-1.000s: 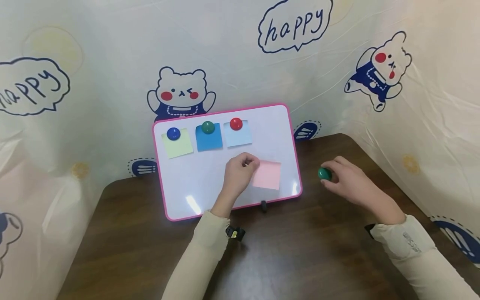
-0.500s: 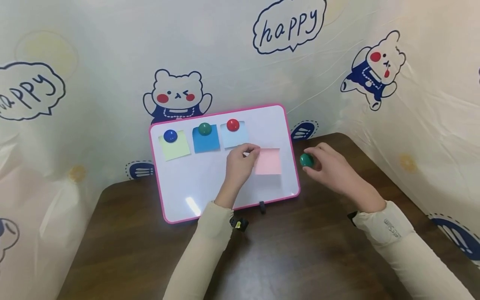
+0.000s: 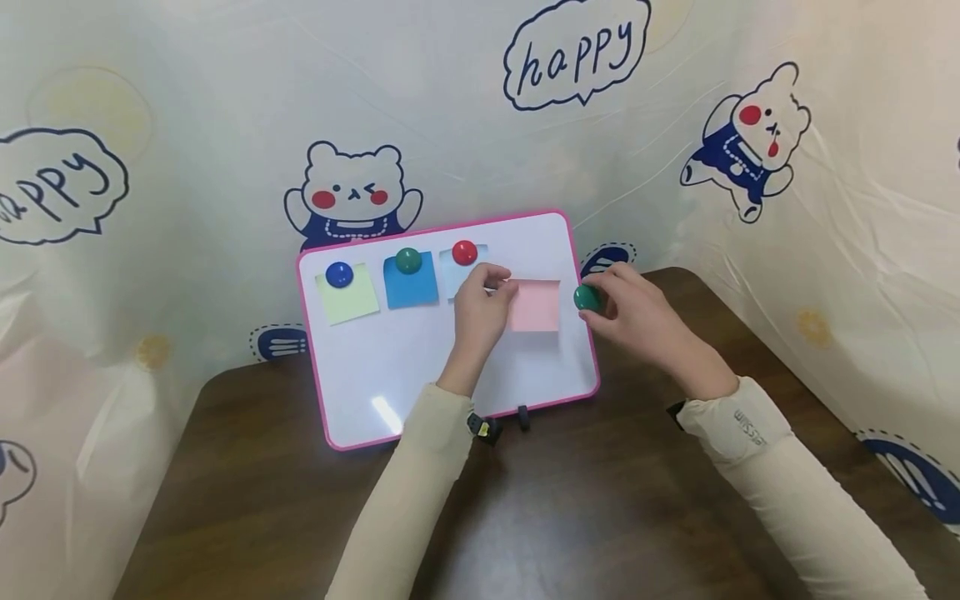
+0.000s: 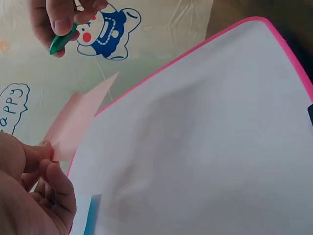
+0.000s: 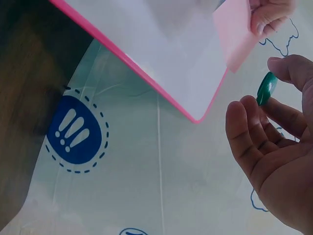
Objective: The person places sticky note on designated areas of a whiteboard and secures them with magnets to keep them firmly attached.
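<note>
My left hand (image 3: pixel 482 312) pinches the left edge of a pink sticky note (image 3: pixel 536 306) in front of the right half of a pink-framed whiteboard (image 3: pixel 390 367). In the left wrist view the note (image 4: pixel 76 117) stands off the board's surface. A green round magnet (image 3: pixel 587 297) is pinched between thumb and fingers of my right hand (image 3: pixel 637 317), at the board's right edge. The right wrist view shows this magnet (image 5: pixel 266 88) held edge-on, apart from the note. Along the board's upper part are a green note (image 3: pixel 348 298), a blue note (image 3: pixel 411 287) and a light blue note (image 3: pixel 450 279).
A blue magnet (image 3: pixel 340 275), a dark green magnet (image 3: pixel 408 261) and a red magnet (image 3: pixel 465 252) sit on those three notes. The board leans on a dark wooden table (image 3: pixel 555 517), a small black foot (image 3: pixel 523 417) at its lower edge. Printed sheeting (image 3: pixel 465 108) hangs behind.
My left hand has raised the pink note up the board. My right hand has moved left and up with the green magnet, from over the table to the board's right edge.
</note>
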### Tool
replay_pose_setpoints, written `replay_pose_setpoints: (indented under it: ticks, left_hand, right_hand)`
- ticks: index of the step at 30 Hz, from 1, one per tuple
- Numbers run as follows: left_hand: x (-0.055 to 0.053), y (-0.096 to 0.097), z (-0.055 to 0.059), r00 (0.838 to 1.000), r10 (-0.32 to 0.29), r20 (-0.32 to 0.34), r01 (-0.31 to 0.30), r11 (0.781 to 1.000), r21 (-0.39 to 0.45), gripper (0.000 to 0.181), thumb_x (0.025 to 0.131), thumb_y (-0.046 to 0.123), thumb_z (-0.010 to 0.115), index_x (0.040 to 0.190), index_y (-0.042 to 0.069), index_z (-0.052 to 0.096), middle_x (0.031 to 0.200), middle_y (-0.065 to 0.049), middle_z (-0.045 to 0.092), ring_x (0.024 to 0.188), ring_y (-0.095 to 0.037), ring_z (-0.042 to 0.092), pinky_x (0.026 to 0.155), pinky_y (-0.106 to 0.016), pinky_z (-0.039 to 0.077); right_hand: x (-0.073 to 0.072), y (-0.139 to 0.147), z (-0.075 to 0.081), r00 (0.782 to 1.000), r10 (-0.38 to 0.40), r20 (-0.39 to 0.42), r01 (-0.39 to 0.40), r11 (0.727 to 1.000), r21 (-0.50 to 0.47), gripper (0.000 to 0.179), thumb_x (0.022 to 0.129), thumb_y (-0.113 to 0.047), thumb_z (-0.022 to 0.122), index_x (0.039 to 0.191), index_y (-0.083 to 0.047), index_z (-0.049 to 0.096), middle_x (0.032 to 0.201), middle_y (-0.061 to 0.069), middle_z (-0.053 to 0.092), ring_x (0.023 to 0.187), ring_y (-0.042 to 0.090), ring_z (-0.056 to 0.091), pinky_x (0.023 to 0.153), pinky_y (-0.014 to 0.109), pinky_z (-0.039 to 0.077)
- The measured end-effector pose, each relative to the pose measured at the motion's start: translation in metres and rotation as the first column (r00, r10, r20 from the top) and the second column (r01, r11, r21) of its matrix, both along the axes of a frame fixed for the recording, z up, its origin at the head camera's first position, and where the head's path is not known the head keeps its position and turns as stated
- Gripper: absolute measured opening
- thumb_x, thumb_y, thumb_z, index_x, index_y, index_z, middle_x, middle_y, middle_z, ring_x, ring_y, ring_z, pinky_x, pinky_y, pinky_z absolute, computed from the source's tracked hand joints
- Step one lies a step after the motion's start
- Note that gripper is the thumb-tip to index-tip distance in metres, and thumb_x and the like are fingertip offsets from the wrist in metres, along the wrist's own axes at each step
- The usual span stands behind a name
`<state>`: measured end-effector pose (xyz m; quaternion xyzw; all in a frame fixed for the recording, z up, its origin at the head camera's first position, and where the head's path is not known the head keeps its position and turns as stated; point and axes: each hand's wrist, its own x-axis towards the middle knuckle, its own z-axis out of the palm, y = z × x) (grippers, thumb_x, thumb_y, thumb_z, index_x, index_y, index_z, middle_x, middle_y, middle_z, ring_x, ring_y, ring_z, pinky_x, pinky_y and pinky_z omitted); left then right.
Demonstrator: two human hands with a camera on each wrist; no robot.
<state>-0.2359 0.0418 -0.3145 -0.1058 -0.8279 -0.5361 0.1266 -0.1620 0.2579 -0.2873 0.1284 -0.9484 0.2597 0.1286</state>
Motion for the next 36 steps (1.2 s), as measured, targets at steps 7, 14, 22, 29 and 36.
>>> replay_pose_setpoints:
  ticks: [7,14,22,29,36]
  left_hand:
    - [-0.008,0.002,0.001,0.999,0.05,-0.013,-0.05,0.999,0.02,0.009,0.099,0.015,0.066,0.106,0.009,0.067,0.098,-0.003,0.064,0.087,-0.019,0.059,0.07,-0.029,0.053]
    - [-0.016,0.004,0.004,0.998,0.053,0.023,-0.054,0.998,0.042,0.012,0.1,0.016,0.065,0.11,0.009,0.066,0.1,-0.003,0.063,0.088,-0.018,0.059,0.073,-0.027,0.054]
    - [-0.026,0.007,0.008,0.997,0.07,0.033,-0.07,0.998,-0.004,0.016,0.1,0.018,0.067,0.113,0.01,0.067,0.103,0.0,0.064,0.089,-0.015,0.06,0.073,-0.026,0.054]
    - [-0.037,0.01,0.013,0.992,0.124,0.021,-0.122,0.99,-0.073,0.015,0.099,0.021,0.067,0.11,0.01,0.069,0.104,-0.001,0.067,0.092,-0.016,0.06,0.076,-0.027,0.053]
    - [-0.043,0.014,0.014,0.986,0.166,0.0,-0.164,0.978,-0.129,0.017,0.1,0.023,0.067,0.111,0.011,0.069,0.103,-0.002,0.068,0.091,-0.017,0.06,0.077,-0.027,0.053]
  right_hand:
    - [-0.01,-0.007,0.001,1.0,0.019,0.001,-0.019,1.0,-0.014,0.048,0.089,-0.014,0.079,0.131,0.001,0.061,0.118,0.016,0.053,0.093,0.028,0.058,0.079,0.041,0.058]
    - [-0.02,-0.011,0.003,1.0,0.017,0.016,-0.016,1.0,-0.025,0.046,0.09,-0.014,0.077,0.131,0.002,0.06,0.111,0.015,0.052,0.092,0.026,0.055,0.078,0.041,0.058]
    - [-0.037,-0.018,0.005,1.0,-0.01,0.01,0.01,1.0,0.01,0.05,0.089,-0.017,0.079,0.132,-0.001,0.06,0.113,0.015,0.054,0.095,0.027,0.056,0.081,0.043,0.058]
    - [-0.05,-0.024,0.006,1.0,-0.005,-0.008,0.005,0.999,0.042,0.05,0.09,-0.019,0.078,0.134,-0.002,0.059,0.119,0.016,0.055,0.104,0.028,0.056,0.087,0.045,0.056]
    - [-0.063,-0.028,0.01,1.0,0.001,-0.029,0.0,0.999,0.051,0.049,0.091,-0.019,0.078,0.133,-0.004,0.059,0.122,0.015,0.055,0.108,0.028,0.056,0.091,0.046,0.054]
